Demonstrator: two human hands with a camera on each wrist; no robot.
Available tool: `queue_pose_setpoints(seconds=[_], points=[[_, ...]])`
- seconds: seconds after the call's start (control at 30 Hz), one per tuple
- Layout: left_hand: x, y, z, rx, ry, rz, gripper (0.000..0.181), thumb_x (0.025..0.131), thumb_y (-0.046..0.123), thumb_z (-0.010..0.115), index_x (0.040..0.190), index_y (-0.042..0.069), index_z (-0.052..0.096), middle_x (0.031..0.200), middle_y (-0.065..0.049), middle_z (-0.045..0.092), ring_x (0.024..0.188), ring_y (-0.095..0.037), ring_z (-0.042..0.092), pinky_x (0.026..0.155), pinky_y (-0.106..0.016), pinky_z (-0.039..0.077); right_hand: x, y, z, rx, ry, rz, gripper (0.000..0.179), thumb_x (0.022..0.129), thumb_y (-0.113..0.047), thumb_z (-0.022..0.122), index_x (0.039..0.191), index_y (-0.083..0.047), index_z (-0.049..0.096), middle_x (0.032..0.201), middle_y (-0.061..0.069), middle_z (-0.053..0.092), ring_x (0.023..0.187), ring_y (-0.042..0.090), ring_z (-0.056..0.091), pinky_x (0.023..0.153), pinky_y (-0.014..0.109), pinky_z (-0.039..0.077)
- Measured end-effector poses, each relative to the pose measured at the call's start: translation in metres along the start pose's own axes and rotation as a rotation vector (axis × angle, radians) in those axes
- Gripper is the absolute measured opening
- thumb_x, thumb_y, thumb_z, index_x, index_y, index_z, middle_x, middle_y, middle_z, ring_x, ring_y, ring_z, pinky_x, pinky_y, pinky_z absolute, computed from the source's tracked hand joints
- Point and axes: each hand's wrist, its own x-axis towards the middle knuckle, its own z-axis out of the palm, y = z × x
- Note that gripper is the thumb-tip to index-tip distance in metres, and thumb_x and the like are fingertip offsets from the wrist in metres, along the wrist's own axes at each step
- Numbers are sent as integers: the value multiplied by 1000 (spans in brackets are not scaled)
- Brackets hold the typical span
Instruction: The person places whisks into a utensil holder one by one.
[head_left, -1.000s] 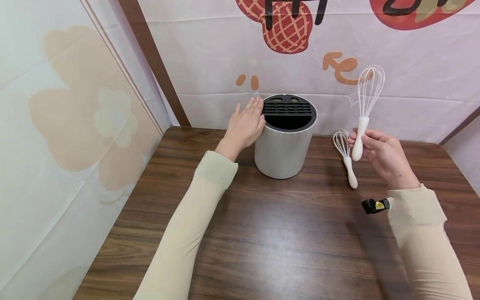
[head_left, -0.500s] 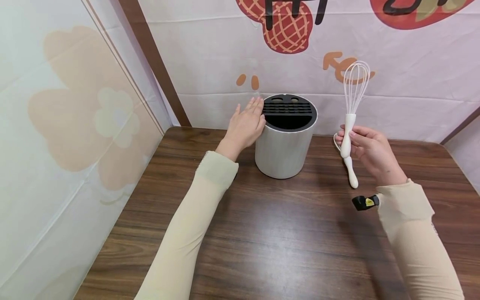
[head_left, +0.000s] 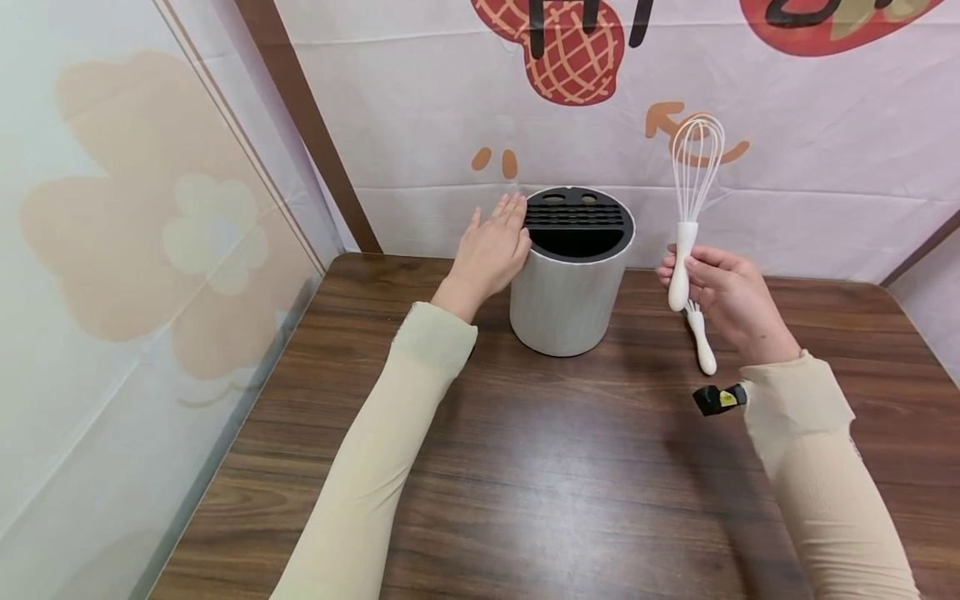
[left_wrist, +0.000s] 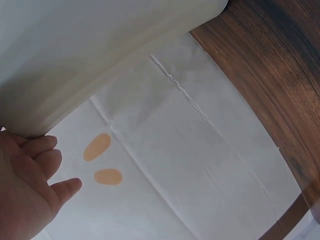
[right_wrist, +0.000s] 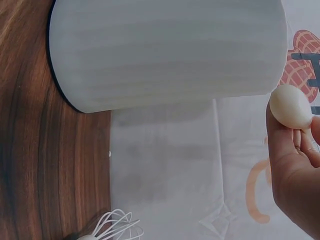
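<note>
In the head view my right hand [head_left: 723, 292] pinches the white handle of a large whisk [head_left: 682, 254], its wire loops pointing up above the table. The rounded handle end shows between my fingers in the right wrist view. Below that hand lies a smaller white whisk [head_left: 701, 337], its wires partly hidden in the head view. My left hand [head_left: 491, 250] rests with straight fingers against the upper left side of a white cylindrical utensil holder [head_left: 566, 304]. Its black top [head_left: 577, 221] has round holes, slots and a wide half-moon opening.
The brown wooden table [head_left: 525, 467] meets a printed cloth backdrop [head_left: 420, 125] just behind the holder. Another cloth wall [head_left: 135, 250] runs along the left edge. A black strap-like device [head_left: 718, 399] juts from the right cuff.
My right hand has moved left with the large whisk, closer to the holder and over the wires of the small whisk. The left hand and the holder have stayed put.
</note>
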Motion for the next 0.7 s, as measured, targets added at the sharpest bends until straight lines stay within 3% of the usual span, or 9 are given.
queue_pose_setpoints(seconds=[0.7], points=[[0, 1, 0, -8, 5, 2, 53, 103, 29, 21, 151, 7, 20, 156, -4, 18, 143, -15, 9, 116, -41, 3, 3, -3, 12, -5, -29, -7, 22, 95, 7, 46, 103, 7, 66, 93, 18, 69, 84, 25, 68, 77, 29, 55]])
